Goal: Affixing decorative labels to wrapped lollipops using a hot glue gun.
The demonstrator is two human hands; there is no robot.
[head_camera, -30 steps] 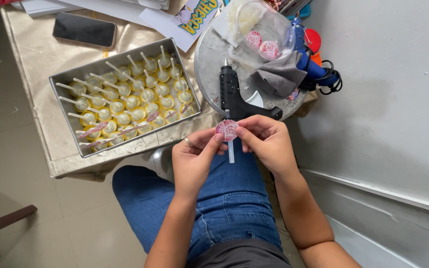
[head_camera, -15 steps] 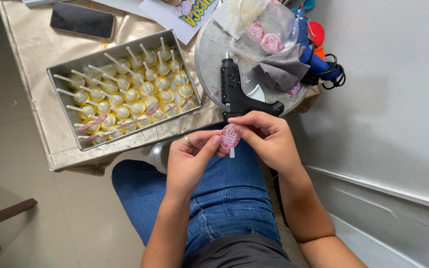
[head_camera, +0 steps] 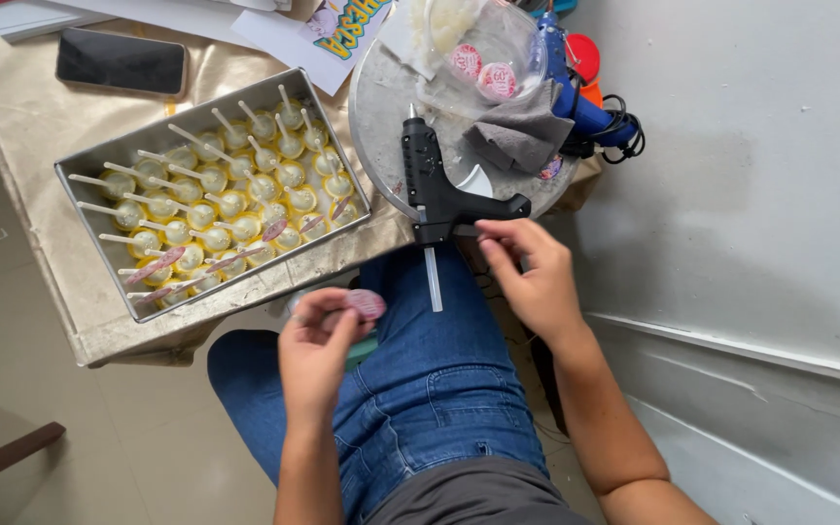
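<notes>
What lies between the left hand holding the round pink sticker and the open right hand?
In the head view, between the left hand with the round pink sticker and the right hand hangs the black glue gun's translucent glue stick, over blue jeans.

The glue gun (head_camera: pixel 444 190) lay on the round tray (head_camera: pixel 376 117), its handle toward the right hand (head_camera: pixel 527 272). Left of the gun sat the metal pan (head_camera: pixel 89 165) of lollipops (head_camera: pixel 221 204); farther left, behind the pan, lay the phone (head_camera: pixel 121 61). Behind the gun stood a plastic bag (head_camera: pixel 473 49), a cloth (head_camera: pixel 522 136) just right of the gun. The left hand (head_camera: pixel 318 345) held a round sticker (head_camera: pixel 366 303) in front of the gun.
</notes>
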